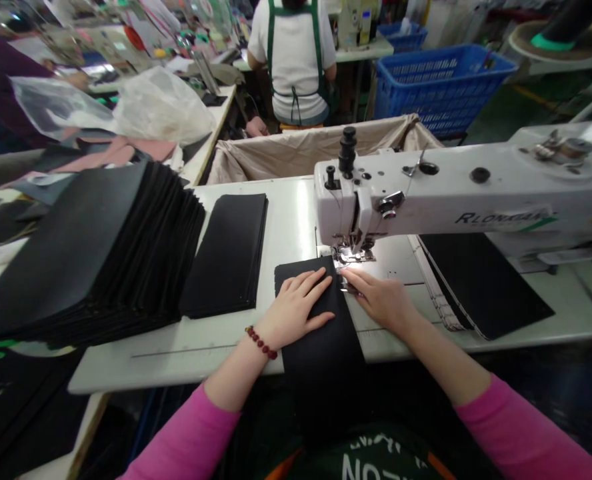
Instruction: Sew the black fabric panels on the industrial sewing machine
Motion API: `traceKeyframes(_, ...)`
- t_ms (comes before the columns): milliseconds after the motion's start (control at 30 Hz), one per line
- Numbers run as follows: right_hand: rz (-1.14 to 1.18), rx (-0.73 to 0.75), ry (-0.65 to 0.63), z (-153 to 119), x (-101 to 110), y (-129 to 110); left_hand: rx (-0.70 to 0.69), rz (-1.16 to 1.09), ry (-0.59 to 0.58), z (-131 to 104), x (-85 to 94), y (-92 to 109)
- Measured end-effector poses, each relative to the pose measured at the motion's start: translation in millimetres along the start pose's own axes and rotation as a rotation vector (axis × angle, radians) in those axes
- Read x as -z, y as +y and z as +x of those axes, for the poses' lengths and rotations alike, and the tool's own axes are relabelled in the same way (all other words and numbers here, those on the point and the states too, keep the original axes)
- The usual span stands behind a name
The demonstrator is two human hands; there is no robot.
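Observation:
My left hand (pixel 303 300) lies flat on a long black panel (pixel 321 347), fingers stretched out. The panel looks like leather or a similar sheet and hangs over the table's front edge towards my lap. At the panel's right edge, just in front of the presser foot (pixel 353 255), my right hand (pixel 381 297) has its fingers pressed together. A small shiny metal tool, like thread snips (pixel 347 287), shows under those fingers, partly hidden. The white sewing machine (pixel 441 193) stands over the panel's far end.
Left of my hands lie a thin stack of black panels (pixel 229 253) and a tall stack (pixel 91 247). Stitched black pieces (pixel 486 283) lie under the machine arm. Beyond are a cloth-lined bin (pixel 276 157), a blue basket (pixel 441 87) and a seated co-worker (pixel 299 63).

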State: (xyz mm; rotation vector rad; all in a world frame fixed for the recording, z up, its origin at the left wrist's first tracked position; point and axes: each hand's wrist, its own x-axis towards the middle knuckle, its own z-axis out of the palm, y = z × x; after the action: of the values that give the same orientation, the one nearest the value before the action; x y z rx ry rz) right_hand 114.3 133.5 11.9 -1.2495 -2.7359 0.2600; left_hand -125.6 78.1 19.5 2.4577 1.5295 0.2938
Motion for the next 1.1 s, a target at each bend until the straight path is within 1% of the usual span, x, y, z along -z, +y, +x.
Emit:
traceKeyframes(67,0.013,-0.009,-0.002,4,2,-3,-0.011,0.000,0.004,7,0.3,0)
traceKeyframes(133,0.043,-0.016,0.010,9,4,-6,-0.025,-0.007,-0.002,6,0.5,1)
traceKeyframes(333,0.078,-0.005,0.024,36,4,-28,-0.057,-0.055,-0.041,-25,-0.3,16)
traceKeyframes(433,0.066,-0.023,0.021,43,5,-36,-0.057,-0.090,-0.060,-32,-1.1,23)
traceKeyframes(500,0.107,-0.017,0.032,38,7,-34,-0.013,-0.104,-0.030,-28,-2.5,22)
traceKeyframes(567,0.166,0.014,0.039,27,9,-26,0.029,-0.097,0.019,-19,-4.4,17)
traceKeyframes(667,0.191,0.096,0.005,10,7,-12,0.024,-0.054,0.070,0,-6.5,7)
traceKeyframes(733,0.160,0.116,-0.025,4,3,-7,0.011,-0.026,0.071,12,-6.5,0)
traceKeyframes(867,0.106,0.066,-0.023,4,-3,-7,0.016,0.015,0.050,25,-3.4,-9)
traceKeyframes(967,0.110,0.055,0.002,7,-3,-10,0.023,0.029,0.047,27,-1.2,-13)
traceKeyframes(1100,0.112,0.042,0.005,8,-4,-10,0.027,0.030,0.052,30,-0.8,-15)
